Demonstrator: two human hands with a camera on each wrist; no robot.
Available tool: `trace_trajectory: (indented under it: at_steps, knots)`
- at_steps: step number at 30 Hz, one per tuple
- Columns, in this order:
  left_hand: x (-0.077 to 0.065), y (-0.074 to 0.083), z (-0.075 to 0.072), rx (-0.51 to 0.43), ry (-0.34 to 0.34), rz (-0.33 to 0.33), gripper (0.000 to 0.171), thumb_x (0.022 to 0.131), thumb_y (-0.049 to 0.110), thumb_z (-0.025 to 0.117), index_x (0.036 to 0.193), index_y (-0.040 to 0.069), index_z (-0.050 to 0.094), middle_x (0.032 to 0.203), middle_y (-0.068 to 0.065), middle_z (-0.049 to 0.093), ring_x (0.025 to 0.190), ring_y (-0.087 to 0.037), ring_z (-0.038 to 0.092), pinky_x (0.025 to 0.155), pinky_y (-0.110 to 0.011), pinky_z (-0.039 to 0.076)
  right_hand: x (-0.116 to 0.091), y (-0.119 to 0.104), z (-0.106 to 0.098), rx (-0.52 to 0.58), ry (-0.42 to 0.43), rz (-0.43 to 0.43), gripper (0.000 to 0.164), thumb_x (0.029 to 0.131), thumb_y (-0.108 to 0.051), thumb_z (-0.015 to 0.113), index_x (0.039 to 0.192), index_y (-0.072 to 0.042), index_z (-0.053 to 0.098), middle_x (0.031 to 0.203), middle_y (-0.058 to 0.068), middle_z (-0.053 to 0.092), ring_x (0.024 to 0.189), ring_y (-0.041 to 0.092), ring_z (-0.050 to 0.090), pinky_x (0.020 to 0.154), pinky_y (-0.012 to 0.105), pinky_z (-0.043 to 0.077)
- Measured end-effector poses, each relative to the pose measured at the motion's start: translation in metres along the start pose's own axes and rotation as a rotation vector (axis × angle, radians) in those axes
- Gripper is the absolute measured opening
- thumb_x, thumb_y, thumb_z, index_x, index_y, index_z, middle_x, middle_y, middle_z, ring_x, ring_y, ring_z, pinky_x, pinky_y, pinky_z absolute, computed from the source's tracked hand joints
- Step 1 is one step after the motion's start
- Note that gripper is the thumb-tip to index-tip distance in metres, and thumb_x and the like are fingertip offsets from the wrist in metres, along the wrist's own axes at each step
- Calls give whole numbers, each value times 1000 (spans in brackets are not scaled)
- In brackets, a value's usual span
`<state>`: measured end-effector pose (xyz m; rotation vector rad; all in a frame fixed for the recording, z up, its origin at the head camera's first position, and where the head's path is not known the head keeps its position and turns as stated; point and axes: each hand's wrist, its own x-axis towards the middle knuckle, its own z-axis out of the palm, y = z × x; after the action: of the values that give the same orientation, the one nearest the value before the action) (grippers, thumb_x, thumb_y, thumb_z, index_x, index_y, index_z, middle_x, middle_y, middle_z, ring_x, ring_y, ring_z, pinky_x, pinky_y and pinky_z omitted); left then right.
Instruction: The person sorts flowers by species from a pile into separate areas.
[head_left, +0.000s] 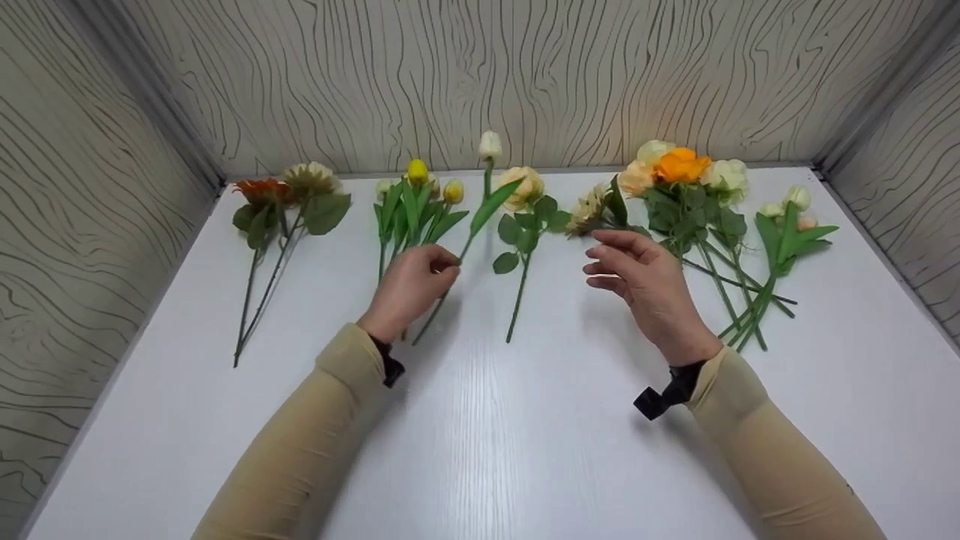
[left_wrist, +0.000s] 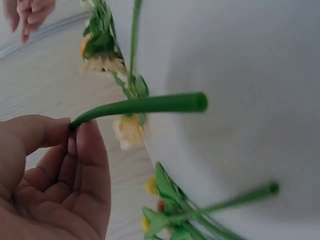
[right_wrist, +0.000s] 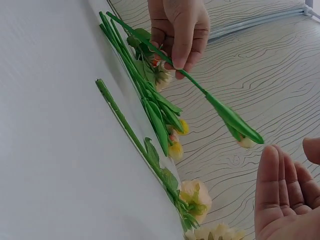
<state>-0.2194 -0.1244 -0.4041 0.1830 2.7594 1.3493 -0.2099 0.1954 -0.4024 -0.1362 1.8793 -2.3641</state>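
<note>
My left hand [head_left: 411, 289] pinches the green stem of a white tulip [head_left: 490, 145] between thumb and fingertips, holding it raised off the table with the bloom pointing away from me. In the left wrist view the cut end of that stem [left_wrist: 155, 103] sticks out past the fingers. Just left of it lie several yellow and pale tulips [head_left: 417, 172], partly hidden by this hand. A peach rose [head_left: 520, 187] lies between the hands. My right hand [head_left: 643, 281] hovers with nothing in it, fingers loosely extended, close to a beige flower [head_left: 589, 210].
At the far left lie a rust-coloured flower [head_left: 262, 190] and a cream flower [head_left: 311, 178] with crossed stems. To the right is a group with an orange rose [head_left: 681, 165] and pale blooms, beside pale tulips [head_left: 796, 198]. A patterned wall [head_left: 480, 67] closes the white table's [head_left: 480, 450] far edge.
</note>
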Motion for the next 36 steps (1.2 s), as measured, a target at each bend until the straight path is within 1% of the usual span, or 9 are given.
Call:
trace_trajectory:
  at_steps: [3, 5, 8, 11, 18, 25, 29, 33, 36]
  knots:
    - [8, -17, -20, 72, 21, -64, 25, 100, 16, 63, 119, 2, 73, 109, -9, 69, 93, -24, 62, 79, -38, 55, 0, 1, 0, -8, -3, 6, 46, 97, -22, 74, 135, 1, 59, 115, 14, 64, 100, 27, 67, 91, 36, 58]
    - [12, -27, -29, 104, 26, -95, 25, 100, 14, 62, 119, 1, 73, 111, -10, 69, 96, -26, 62, 82, -40, 54, 0, 2, 0, -9, -8, 9, 46, 97, -22, 74, 135, 0, 59, 115, 15, 64, 101, 27, 67, 91, 36, 58]
    - [18, -37, -36, 137, 32, -118, 25, 100, 13, 61, 119, 0, 73, 114, -13, 69, 100, -28, 62, 86, -42, 54, 1, 4, 0, -15, -11, 12, 45, 97, -22, 74, 134, 1, 60, 116, 17, 63, 101, 27, 67, 91, 36, 58]
    - [21, -42, -37, 163, 33, -122, 25, 100, 11, 60, 119, 0, 72, 116, -16, 69, 102, -29, 62, 88, -44, 54, 1, 5, 0, -19, -13, 16, 44, 97, -21, 73, 133, 1, 60, 117, 19, 63, 100, 27, 67, 90, 36, 58]
    - [29, -43, -33, 192, 40, -115, 21, 99, 8, 60, 110, -1, 75, 110, -16, 71, 97, -30, 63, 85, -43, 53, 1, 6, -1, -36, -17, 18, 41, 99, -20, 71, 133, 1, 60, 116, 18, 64, 101, 26, 67, 89, 36, 58]
    - [31, -43, -30, 188, 41, -126, 20, 99, 8, 62, 113, 0, 74, 112, -15, 70, 105, -31, 64, 90, -44, 54, 1, 6, -2, -45, -14, 23, 41, 99, -21, 72, 131, 1, 61, 111, 13, 66, 101, 27, 67, 90, 36, 58]
    - [32, -43, -29, 183, 42, -127, 19, 99, 9, 63, 112, 1, 74, 111, -14, 70, 104, -30, 63, 90, -44, 54, 1, 5, -2, -46, -18, 25, 40, 98, -20, 72, 131, 1, 62, 111, 13, 66, 100, 27, 67, 90, 37, 58]
    - [30, -38, -29, 180, 56, -117, 20, 100, 11, 62, 114, 2, 73, 111, -13, 69, 100, -28, 62, 88, -44, 54, 3, 5, -5, -54, -19, 31, 40, 97, -20, 73, 129, 1, 63, 110, 13, 66, 100, 27, 67, 90, 37, 58]
    - [29, -29, -27, 177, 66, -81, 25, 101, 15, 62, 120, 2, 71, 114, -11, 68, 99, -27, 61, 87, -43, 53, 3, 6, -11, -92, -15, 38, 38, 98, -20, 73, 128, 1, 64, 110, 14, 67, 100, 27, 68, 89, 37, 59]
